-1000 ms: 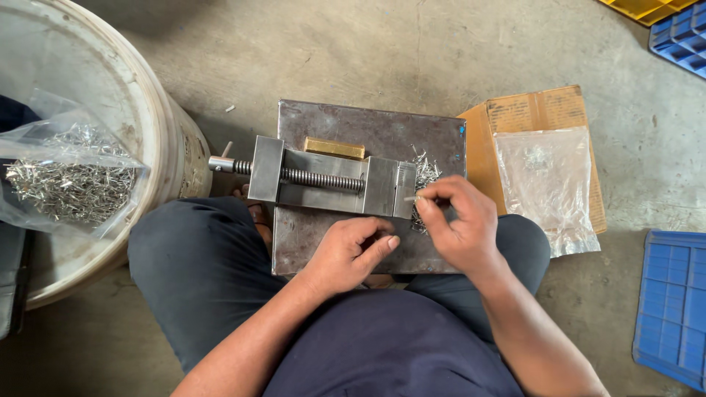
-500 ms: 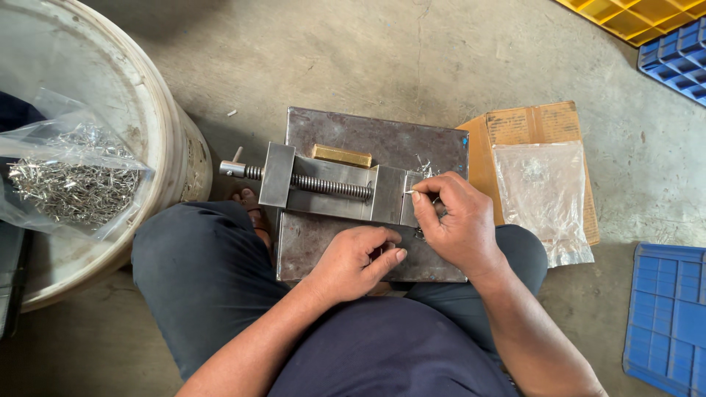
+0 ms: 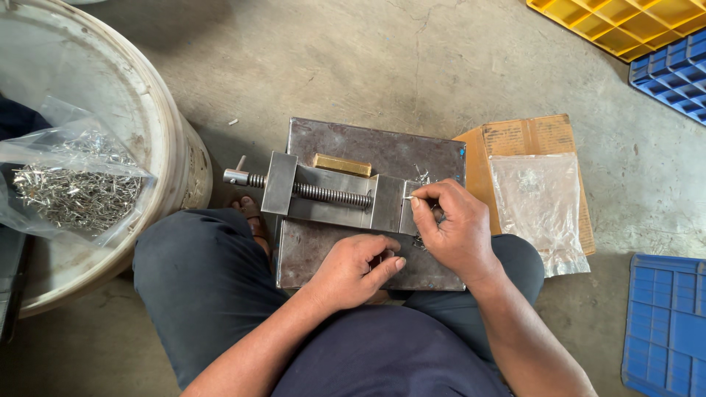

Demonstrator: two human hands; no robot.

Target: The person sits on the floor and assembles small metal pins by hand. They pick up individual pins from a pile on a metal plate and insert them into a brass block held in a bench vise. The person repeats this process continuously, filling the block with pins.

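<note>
Two hands low: right hand (image 3: 454, 234) pinching pin (image 3: 407, 198) at vise (image 3: 331, 195).

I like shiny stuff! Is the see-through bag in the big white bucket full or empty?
Partly full. The clear bag holds a heap of small shiny metal pieces, lying open inside the white bucket.

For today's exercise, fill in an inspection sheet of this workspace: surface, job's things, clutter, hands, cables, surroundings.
Surface: metal plate on the concrete floor.
Job's things: small vise on the plate, brass block beside it, small metal pin.
Clutter: loose metal bits by the vise.
Hands: right hand pinches the pin at the vise; left hand rests on the plate.
Cables: nothing seen.
Surroundings: white bucket, bag of pins, cardboard under a plastic bag, blue crates, yellow crate.
</note>
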